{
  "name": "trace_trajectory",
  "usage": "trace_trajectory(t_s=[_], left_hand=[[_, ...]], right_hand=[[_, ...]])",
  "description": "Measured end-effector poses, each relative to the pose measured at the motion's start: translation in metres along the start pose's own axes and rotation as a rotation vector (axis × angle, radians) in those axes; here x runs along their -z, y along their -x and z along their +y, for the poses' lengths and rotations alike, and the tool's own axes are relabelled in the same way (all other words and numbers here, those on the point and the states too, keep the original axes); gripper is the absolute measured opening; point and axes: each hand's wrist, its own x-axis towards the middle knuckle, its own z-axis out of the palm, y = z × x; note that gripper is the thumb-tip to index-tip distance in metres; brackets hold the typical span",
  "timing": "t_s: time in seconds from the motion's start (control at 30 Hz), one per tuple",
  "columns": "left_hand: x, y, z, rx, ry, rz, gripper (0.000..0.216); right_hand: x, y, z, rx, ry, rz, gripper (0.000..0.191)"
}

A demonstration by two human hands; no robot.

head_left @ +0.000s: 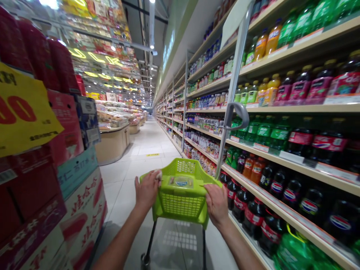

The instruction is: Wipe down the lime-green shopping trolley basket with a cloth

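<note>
A lime-green plastic shopping cart (181,202) on dark metal legs stands straight in front of me in the aisle. My left hand (146,189) is wrapped round the left side of its handle, with something small and pale by the fingertips that I cannot make out. On the right end of the handle my right hand (217,202) is closed, fingers over the top. A clear panel with a label is set in the middle of the handle. Through the perforated basket no goods can be made out.
Shelves of soft drink bottles (277,129) run along the right, with a grey loop (236,116) sticking out from an upright. Stacked drink cartons (81,210) crowd the left, under a yellow price sign (25,108). Farther along stand rounded display counters (112,144). White floor tiles (146,138) stretch ahead.
</note>
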Motion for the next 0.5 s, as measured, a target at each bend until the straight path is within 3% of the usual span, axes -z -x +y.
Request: trace_trajectory(t_s=[0.1, 0.27, 0.37, 0.5], left_hand=[[-0.005, 0.005, 0.008, -0.012, 0.009, 0.039, 0.034], [-0.027, 0.025, 0.072, -0.425, 0.133, -0.060, 0.037], [-0.021, 0.022, 0.057, -0.422, 0.141, -0.060, 0.035], [-0.003, 0.008, 0.013, -0.129, 0.073, -0.005, 0.033]], right_hand=[[-0.003, 0.000, -0.004, -0.031, -0.007, 0.025, 0.027], [-0.006, 0.001, 0.002, 0.022, 0.008, 0.024, 0.027], [-0.004, 0.002, 0.010, 0.085, 0.024, 0.007, 0.028], [-0.001, 0.002, 0.009, 0.030, 0.012, 0.008, 0.028]])
